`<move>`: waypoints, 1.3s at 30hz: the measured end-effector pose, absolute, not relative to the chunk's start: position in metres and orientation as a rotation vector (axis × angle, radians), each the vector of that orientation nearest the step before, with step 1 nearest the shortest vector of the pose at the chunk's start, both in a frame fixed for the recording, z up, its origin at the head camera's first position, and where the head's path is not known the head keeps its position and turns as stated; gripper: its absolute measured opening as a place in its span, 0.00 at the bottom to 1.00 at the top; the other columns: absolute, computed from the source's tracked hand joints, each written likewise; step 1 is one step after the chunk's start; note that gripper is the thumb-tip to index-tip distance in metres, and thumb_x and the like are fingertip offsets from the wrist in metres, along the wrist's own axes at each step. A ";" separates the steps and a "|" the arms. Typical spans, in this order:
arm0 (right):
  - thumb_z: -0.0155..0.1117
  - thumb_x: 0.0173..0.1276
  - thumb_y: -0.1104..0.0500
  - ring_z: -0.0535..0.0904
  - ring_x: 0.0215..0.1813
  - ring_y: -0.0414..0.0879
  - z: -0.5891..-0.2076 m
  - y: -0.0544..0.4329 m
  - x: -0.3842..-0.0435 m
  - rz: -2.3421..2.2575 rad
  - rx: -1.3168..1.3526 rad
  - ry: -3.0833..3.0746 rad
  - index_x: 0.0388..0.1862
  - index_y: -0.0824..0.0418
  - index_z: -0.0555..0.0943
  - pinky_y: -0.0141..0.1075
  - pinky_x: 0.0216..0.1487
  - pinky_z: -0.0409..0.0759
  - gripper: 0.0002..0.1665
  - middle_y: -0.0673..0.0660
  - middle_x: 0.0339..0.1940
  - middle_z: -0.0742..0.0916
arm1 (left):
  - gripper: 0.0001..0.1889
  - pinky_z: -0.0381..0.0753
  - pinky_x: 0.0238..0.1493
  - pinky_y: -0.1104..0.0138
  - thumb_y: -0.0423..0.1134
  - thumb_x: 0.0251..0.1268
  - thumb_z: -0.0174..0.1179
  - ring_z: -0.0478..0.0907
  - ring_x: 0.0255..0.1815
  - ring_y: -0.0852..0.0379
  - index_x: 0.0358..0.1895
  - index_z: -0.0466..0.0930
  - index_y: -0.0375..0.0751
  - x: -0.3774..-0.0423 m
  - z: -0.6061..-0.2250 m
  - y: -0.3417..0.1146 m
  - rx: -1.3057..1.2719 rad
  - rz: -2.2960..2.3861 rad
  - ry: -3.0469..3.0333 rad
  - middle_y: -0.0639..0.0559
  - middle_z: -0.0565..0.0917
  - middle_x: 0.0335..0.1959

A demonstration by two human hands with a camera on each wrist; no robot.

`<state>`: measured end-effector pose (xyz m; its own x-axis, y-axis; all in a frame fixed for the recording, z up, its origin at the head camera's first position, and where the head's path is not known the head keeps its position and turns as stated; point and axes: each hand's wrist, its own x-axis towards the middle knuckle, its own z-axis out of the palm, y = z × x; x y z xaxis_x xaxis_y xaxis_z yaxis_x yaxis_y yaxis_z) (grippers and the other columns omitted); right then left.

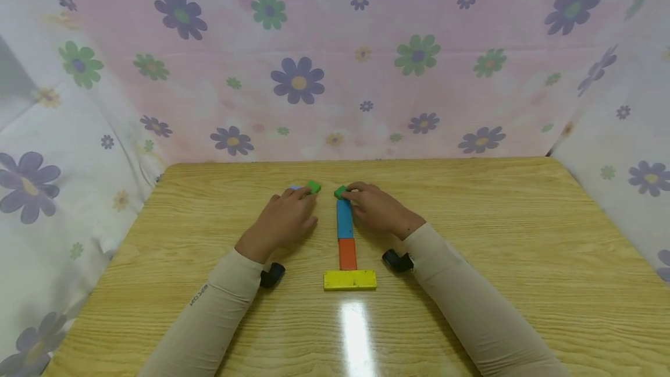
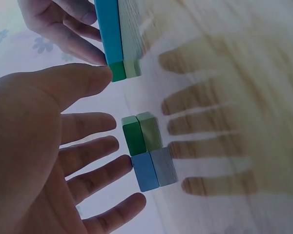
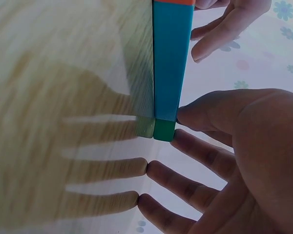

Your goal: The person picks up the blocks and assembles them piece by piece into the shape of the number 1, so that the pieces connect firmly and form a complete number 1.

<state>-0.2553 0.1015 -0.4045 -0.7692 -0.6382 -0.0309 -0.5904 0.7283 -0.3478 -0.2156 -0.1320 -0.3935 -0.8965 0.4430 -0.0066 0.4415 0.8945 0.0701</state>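
A small green block [image 1: 339, 192] lies at the far end of a blue block [image 1: 344, 219], which continues into a red block [image 1: 348, 254] and a crosswise yellow block [image 1: 349, 280]. The thumb and index fingertips of my right hand [image 1: 379, 208] are right at the green block's side, as the right wrist view shows; its other fingers extend toward the table. To the left, my left hand [image 1: 285, 220] has its fingers extended beside a second green block [image 2: 134, 138] and a light blue block [image 2: 145, 171]. Those two blocks lie end to end.
The wooden table [image 1: 157, 260] reflects the hands and blocks. A flowered cloth [image 1: 335, 28] rises behind its far edge and hangs along both sides. Black wrist mounts [image 1: 398, 261] stick out under both sleeves.
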 end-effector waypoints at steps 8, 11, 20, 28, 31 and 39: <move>0.50 0.80 0.61 0.71 0.72 0.62 -0.405 0.102 -0.256 -0.485 -0.996 2.781 0.73 0.64 0.70 0.52 0.70 0.72 0.25 0.66 0.73 0.72 | 0.28 0.76 0.62 0.44 0.50 0.75 0.56 0.67 0.73 0.43 0.72 0.70 0.41 -0.217 -0.398 -0.134 0.716 0.104 3.025 0.44 0.69 0.74; 0.50 0.80 0.61 0.71 0.72 0.61 -0.405 0.102 -0.256 -0.477 -0.995 2.783 0.73 0.64 0.70 0.51 0.70 0.73 0.25 0.65 0.73 0.72 | 0.28 0.76 0.61 0.44 0.50 0.75 0.56 0.67 0.73 0.44 0.71 0.70 0.40 -0.217 -0.399 -0.134 0.727 0.097 3.024 0.44 0.70 0.73; 0.50 0.80 0.60 0.70 0.72 0.62 -0.403 0.103 -0.255 -0.476 -0.974 2.777 0.73 0.63 0.70 0.51 0.70 0.72 0.25 0.65 0.74 0.71 | 0.28 0.78 0.59 0.45 0.50 0.74 0.57 0.70 0.70 0.43 0.70 0.70 0.40 -0.216 -0.399 -0.134 0.748 0.100 3.049 0.43 0.74 0.69; 0.50 0.80 0.60 0.71 0.71 0.61 -0.403 0.102 -0.255 -0.472 -0.982 2.779 0.73 0.63 0.70 0.50 0.69 0.73 0.25 0.64 0.74 0.71 | 0.26 0.77 0.58 0.45 0.49 0.73 0.58 0.72 0.65 0.43 0.69 0.73 0.41 -0.215 -0.401 -0.136 0.785 0.109 3.090 0.42 0.76 0.63; 0.49 0.81 0.60 0.71 0.71 0.61 -0.402 0.102 -0.254 -0.483 -0.990 2.779 0.73 0.63 0.70 0.50 0.69 0.73 0.25 0.64 0.73 0.72 | 0.23 0.77 0.56 0.46 0.48 0.73 0.59 0.74 0.62 0.44 0.65 0.77 0.42 -0.215 -0.402 -0.136 0.828 0.107 3.108 0.43 0.78 0.60; 0.49 0.81 0.60 0.72 0.71 0.61 -0.399 0.102 -0.252 -0.474 -0.998 2.774 0.73 0.64 0.70 0.51 0.69 0.73 0.25 0.65 0.73 0.72 | 0.19 0.80 0.53 0.46 0.48 0.75 0.57 0.77 0.60 0.46 0.61 0.80 0.43 -0.215 -0.402 -0.135 0.906 0.128 3.075 0.44 0.80 0.59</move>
